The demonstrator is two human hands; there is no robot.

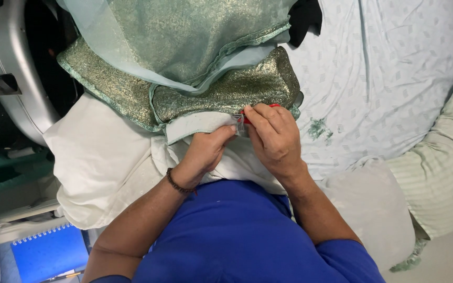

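One view only, from a camera worn on the person's head. It looks steeply down along the chest, so the blue shirt (237,236) fills the lower centre of the frame and both forearms run up from the bottom edge. The range is close, about arm's reach. The left hand (208,149) and right hand (273,133) sit near the centre. The bed (384,78) occupies the upper right. A blue spiral notebook (48,251) marks the lower left corner. No second view exists for comparison.

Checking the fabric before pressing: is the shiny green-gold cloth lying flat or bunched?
Bunched: the shiny green-gold cloth lies in overlapping folds on the white pillow.
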